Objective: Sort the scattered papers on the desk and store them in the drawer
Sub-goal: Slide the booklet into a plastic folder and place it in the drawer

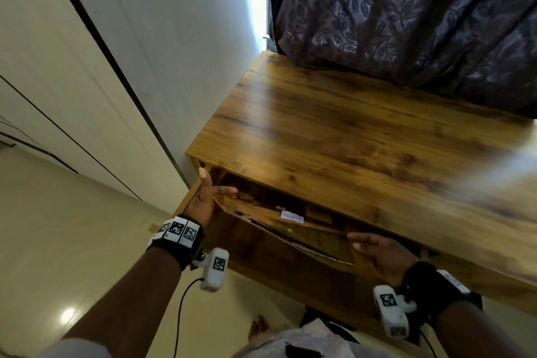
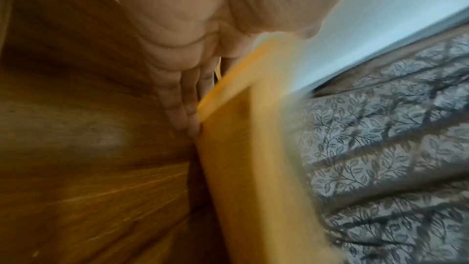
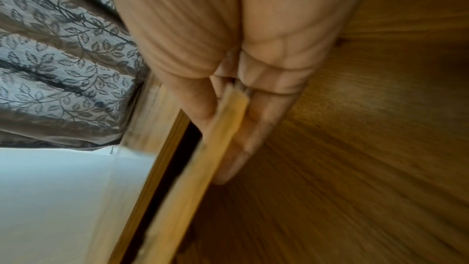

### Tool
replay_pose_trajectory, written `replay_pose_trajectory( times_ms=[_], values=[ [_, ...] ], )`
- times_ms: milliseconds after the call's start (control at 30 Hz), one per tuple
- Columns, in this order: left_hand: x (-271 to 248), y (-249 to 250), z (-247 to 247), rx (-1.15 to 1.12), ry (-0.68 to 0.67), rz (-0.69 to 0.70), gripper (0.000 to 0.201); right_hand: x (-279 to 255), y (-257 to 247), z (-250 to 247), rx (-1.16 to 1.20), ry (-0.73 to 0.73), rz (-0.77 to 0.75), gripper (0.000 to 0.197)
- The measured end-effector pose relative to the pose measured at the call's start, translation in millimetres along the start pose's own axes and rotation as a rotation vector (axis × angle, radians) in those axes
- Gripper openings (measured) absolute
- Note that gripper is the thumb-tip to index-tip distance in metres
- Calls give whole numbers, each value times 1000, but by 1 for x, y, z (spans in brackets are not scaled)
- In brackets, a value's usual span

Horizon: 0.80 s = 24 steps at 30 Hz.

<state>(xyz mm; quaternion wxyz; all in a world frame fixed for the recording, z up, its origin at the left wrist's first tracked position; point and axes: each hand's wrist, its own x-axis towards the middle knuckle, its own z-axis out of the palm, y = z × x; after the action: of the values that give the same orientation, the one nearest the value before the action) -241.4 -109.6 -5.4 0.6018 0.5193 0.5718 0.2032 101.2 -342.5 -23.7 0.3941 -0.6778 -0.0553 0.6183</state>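
Papers (image 1: 293, 221) stowed, drawer (image 1: 290, 263) open
The papers lie inside the drawer; the left hand (image 1: 203, 200) presses straight, joined fingers to its left end and the right hand (image 1: 377, 256) pinches its front edge, probably to push evenly.

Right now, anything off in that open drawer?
Yes. The brown paper in the drawer lies diagonally, not square to the drawer front, and its near edge looks ragged, possibly torn. It seems to ride high at the front, so it might snag on closing. Nothing odd shows on the desk.
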Motion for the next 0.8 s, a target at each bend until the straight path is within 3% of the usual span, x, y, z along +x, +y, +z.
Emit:
replay_pose_trajectory(
  times_ms=[133,300,400,500,600,700,800],
  values=[
    [11,6,9,-80,-37,-147,82,17,0,5,50,78,3,31],
    [23,1,13,63,-22,-115,55,19,0,15,15,130,33,29],
    [17,-1,15,180,-32,-69,36,15,4,10,-207,182,37,30],
    [11,-7,10,331,-57,31,24,2,7,7,-551,142,-30,42],
    [6,-19,-1,506,-152,44,31,-21,9,18,-848,-20,-139,49],
    [-10,-25,-6,615,-323,26,45,-31,19,31,-993,-231,-91,62],
    [-25,-38,-10,672,-448,10,56,-28,32,34,-1237,-334,-67,81]
  ],
)
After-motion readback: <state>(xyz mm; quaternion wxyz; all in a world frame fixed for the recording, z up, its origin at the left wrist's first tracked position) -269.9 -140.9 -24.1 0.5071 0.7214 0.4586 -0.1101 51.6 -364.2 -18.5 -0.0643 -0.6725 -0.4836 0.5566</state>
